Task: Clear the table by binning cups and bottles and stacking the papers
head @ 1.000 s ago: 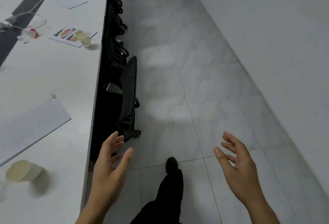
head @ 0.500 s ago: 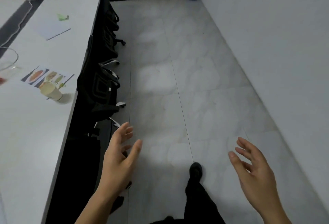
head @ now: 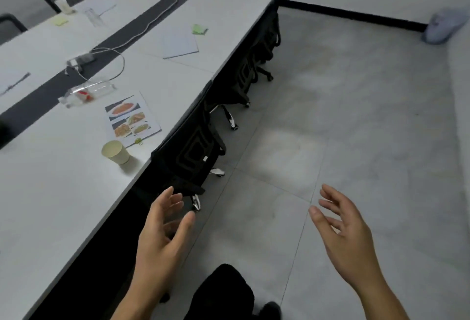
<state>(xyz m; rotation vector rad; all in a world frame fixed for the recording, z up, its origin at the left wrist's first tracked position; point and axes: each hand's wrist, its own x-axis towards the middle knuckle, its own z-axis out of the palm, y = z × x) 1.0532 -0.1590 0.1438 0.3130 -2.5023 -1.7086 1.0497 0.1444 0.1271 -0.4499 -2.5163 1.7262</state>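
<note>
A cream paper cup [head: 115,152] stands near the edge of the long white table [head: 50,205]. Beyond it lies a clipped sheet with food photos [head: 131,119], and a clear plastic bottle [head: 85,92] lies on its side. A plain white paper [head: 179,44] with a green note [head: 199,29] sits farther along. A bin [head: 443,25] stands by the far wall. My left hand [head: 162,233] and my right hand [head: 343,230] hover open over the floor, holding nothing, right of the table.
Black office chairs [head: 195,146] are tucked under the table's edge, their wheels sticking out onto the tiled floor [head: 343,128]. A white cable and adapter [head: 81,60] lie on the table's dark centre strip. Another cup [head: 62,5] and papers sit on the far side.
The view has advanced along the table and swung left, so the cup, food sheet and bottle are now closer. Both hands stay open and empty in front of me.
</note>
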